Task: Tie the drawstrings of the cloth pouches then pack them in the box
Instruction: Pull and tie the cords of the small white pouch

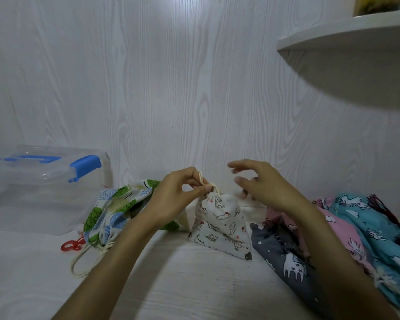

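Note:
A small white pouch [219, 225] printed with little cats stands gathered at its neck in the middle of the white surface. My left hand [178, 199] pinches its cream drawstring [201, 179] right at the cinched top. Just right of the pouch's top hovers my right hand [256, 183], fingers spread and relaxed, holding nothing. A clear plastic box [44, 188] with blue latches and its lid on sits at the far left.
A leaf-printed pouch [111, 213] lies left of centre with loose cream cords and a red ring beside it. Grey [284, 257], pink [340, 229] and blue [379, 227] printed pouches are piled on the right. A white shelf [346, 42] juts out above right.

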The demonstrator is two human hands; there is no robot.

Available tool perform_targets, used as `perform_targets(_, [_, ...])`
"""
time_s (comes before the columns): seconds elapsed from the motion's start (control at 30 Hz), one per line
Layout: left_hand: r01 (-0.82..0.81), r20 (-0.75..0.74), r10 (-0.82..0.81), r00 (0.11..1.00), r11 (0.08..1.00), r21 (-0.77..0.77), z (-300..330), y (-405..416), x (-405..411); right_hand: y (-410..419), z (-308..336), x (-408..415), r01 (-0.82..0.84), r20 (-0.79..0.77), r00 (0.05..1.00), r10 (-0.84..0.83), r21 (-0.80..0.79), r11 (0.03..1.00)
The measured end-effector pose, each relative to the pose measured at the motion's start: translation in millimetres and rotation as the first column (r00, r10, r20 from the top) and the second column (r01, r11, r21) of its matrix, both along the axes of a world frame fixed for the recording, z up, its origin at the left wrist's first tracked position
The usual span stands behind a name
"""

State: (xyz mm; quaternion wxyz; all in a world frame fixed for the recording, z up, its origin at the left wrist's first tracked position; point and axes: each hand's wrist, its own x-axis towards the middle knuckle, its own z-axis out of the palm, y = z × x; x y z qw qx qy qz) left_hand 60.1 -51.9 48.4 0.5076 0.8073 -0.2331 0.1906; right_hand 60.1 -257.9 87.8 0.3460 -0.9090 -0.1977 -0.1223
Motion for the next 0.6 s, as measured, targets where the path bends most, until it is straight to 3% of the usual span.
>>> perform_targets(0.13, [0.001,0.001,-0.001,1.0,1.0,0.02,-2,-1,0,16,-9,-3,-0.107,-0.065,0.993,0.1,-0.124,0.986])
perform_targets(0.23, [-0.019,-0.007,0.02,1.0,0.998,0.068,-6,1,0,18,-18,-2,-0.118,-0.14,0.985,0.1,-0.125,0.985])
perform_targets(0.4, [-0.057,-0.078,0.056,0.995,0.998,-0.021,-12,5,2,25,-30,3,-0.017,-0.101,0.995,0.014,-0.031,0.999])
perform_targets(0.5, [-0.064,-0.146,0.043,0.988,0.988,-0.142,-10,5,0,34,-34,4,-0.066,-0.2,0.974,0.106,0.2,0.978])
perform_targets(0.53, [-0.068,-0.171,0.037,0.985,0.981,-0.183,-9,5,0,37,-34,4,-0.054,-0.176,0.98,0.094,0.218,0.974])
perform_targets(0.6, [-0.1,-0.215,0.044,0.976,0.961,-0.257,-8,4,0,37,-32,3,0.03,0.021,0.999,-0.031,0.026,0.999])
